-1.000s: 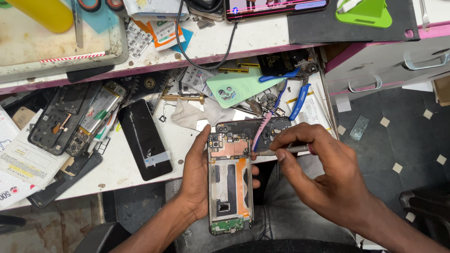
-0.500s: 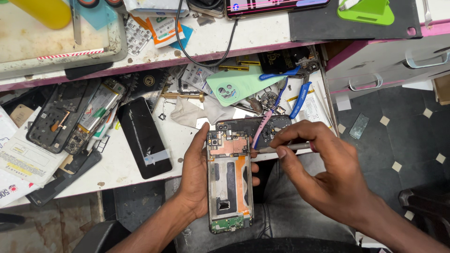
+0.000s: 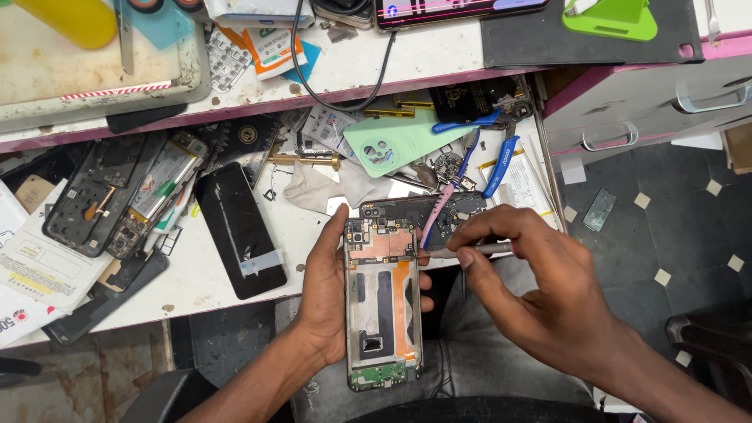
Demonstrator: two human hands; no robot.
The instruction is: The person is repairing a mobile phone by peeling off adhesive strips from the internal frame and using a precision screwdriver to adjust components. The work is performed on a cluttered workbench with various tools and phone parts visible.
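We hold the opened phone in our left hand, palm behind its back and fingers wrapped around both long edges. The phone stands lengthwise over our lap, just off the front edge of the desk, with its copper-coloured board at the far end and a small green board at the near end. Our right hand is clenched around a thin metal tool, pinched between thumb and fingers; the tip meets the phone's upper right edge. Beyond the phone's far end lies a dark phone frame on the desk. Left of the phone lies a black screen panel. Farther beyond the phone rest a pale green back cover and blue-handled pliers.
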